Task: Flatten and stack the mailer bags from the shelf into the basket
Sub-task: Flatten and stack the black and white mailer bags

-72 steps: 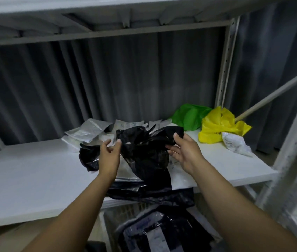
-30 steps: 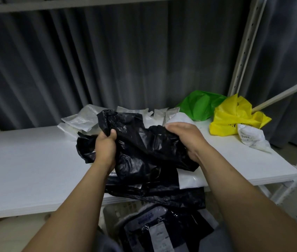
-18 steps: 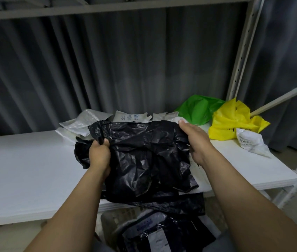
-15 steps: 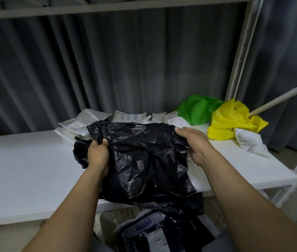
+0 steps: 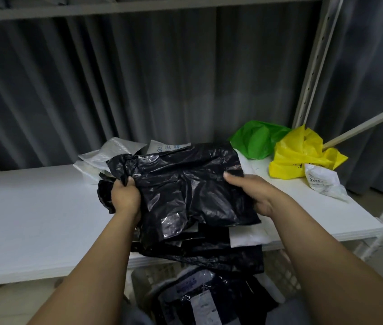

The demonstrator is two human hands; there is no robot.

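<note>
Clamping black mailer bag edges, left hand, right hand; spread flatter now.

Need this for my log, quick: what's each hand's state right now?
Left hand: closed on the left edge of the black mailer bag.
Right hand: closed on the same bag's right edge.

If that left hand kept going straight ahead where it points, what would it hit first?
The left hand grips the black mailer bag; past that, probably the white mailer bags behind it, though depth is unclear.
</note>
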